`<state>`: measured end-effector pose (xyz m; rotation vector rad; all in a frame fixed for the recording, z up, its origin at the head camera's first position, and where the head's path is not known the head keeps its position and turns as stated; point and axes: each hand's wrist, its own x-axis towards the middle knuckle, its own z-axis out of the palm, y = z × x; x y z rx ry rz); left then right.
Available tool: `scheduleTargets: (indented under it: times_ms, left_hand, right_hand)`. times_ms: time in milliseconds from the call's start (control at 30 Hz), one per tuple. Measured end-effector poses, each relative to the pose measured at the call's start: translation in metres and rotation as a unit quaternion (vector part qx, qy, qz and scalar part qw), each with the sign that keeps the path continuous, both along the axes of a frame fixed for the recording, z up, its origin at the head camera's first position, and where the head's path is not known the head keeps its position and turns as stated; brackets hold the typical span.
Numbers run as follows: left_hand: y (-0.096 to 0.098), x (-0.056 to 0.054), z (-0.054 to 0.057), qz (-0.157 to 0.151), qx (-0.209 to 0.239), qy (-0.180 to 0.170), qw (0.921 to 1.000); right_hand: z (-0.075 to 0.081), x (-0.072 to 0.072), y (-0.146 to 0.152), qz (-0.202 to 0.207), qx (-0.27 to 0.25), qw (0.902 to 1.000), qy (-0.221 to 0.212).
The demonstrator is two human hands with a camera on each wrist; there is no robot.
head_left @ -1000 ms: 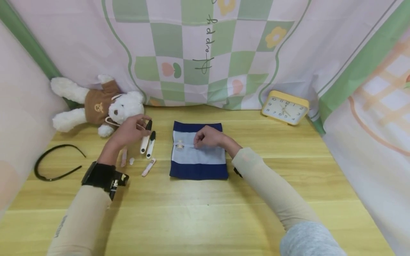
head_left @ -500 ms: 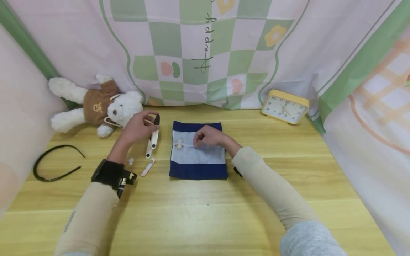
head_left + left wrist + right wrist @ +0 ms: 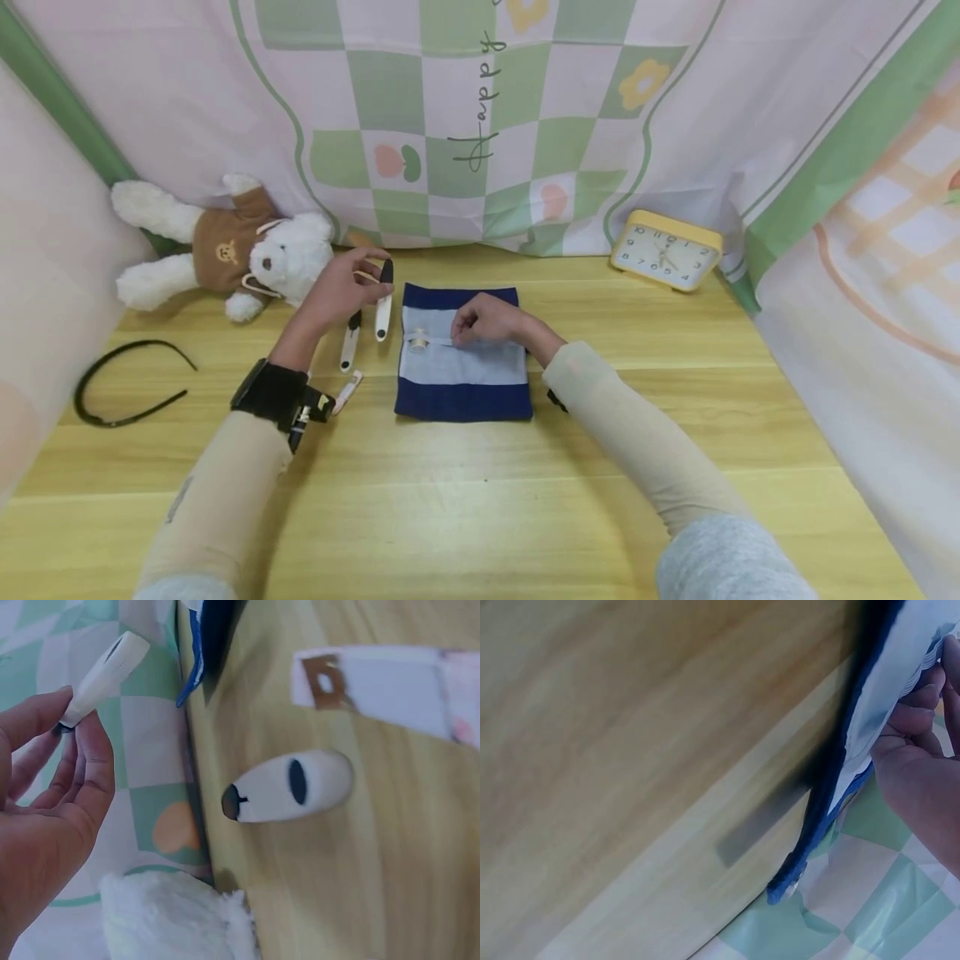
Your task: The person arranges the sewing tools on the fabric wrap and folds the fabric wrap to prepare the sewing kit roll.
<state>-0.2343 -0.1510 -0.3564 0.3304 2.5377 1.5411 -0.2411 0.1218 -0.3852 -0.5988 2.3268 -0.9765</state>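
Here we are over the broad wooden table (image 3: 465,525), the white plush bear (image 3: 221,250) lying on its side at the far left. Front and centre for us sits the blue-and-white pouch (image 3: 465,402), flat on the wood. The right hand (image 3: 487,321) has its fingers curled at the pouch's pale middle, pinching fabric as far as we can tell; exactly what sits between the tips is hidden. And the left hand (image 3: 341,287), what a neat hold: thumb and fingers grasp the white-and-black tool (image 3: 383,318) by its dark end, pale end down, off the wood, just left of the pouch! We judge this a transfer step, and the next move seems to call for a short shift rightward, with the pouch held steady. A second tool (image 3: 349,343) lies nearby, then the little pink-and-white item (image 3: 348,390).
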Motion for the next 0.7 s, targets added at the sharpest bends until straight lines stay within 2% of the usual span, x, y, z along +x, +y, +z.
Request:
scheduleTargets:
  times_ms: [267,700]
  left_hand:
    - [0.011,-0.008,0.002,0.0,0.02,0.003,0.9998]
    - [0.024,-0.02,-0.006,0.001,0.048,-0.009,0.9988]
  right_hand:
    - [0.0,0.0,-0.001,-0.001,0.005,1.0,-0.001]
    - [0.002,0.002,-0.002,-0.003,0.005,1.0,0.002]
